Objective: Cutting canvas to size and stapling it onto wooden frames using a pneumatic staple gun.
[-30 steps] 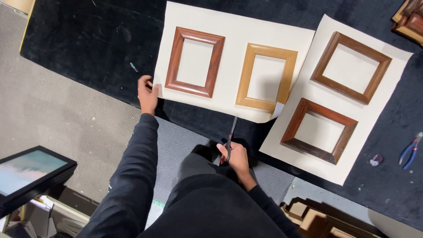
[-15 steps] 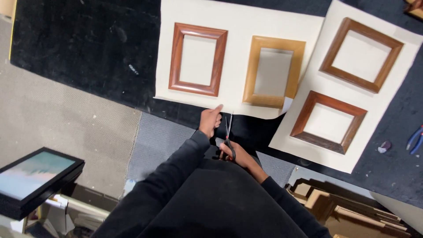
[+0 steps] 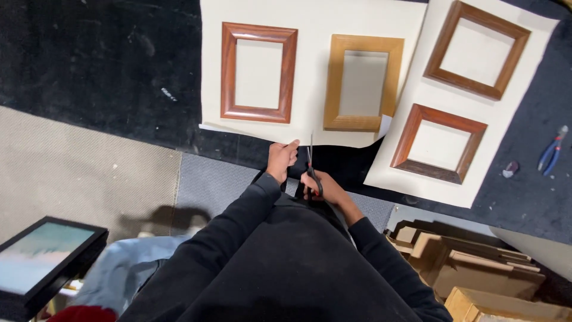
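Right hand (image 3: 322, 186): wrapped round the black handles of a pair of scissors (image 3: 311, 167), blades pointing away from the person toward the near edge of the cream sheet (image 3: 310, 24).
Left hand (image 3: 281, 160): fingers curled, fingertips at the sheet's near edge just left of the blades; it looks to be pinching the paper, though from here I can't be sure.
Cream sheet: lies flat on the black worktop (image 3: 89, 59), its near edge right at the scissor tips.
On that sheet: a reddish-brown frame (image 3: 259, 72) to the left and a lighter tan frame (image 3: 363, 81) to the right, side by side, apart.
Second sheet (image 3: 536, 53): tilted, to the right, overlapping the first one's corner; it carries two dark brown frames (image 3: 476, 49), one beyond the other.
Pliers (image 3: 552, 149): blue-handled, on the worktop at the far right, well away from both hands.
Black-framed picture (image 3: 42, 256): low at the left.
Cardboard pieces (image 3: 465, 262): stacked low at the right.
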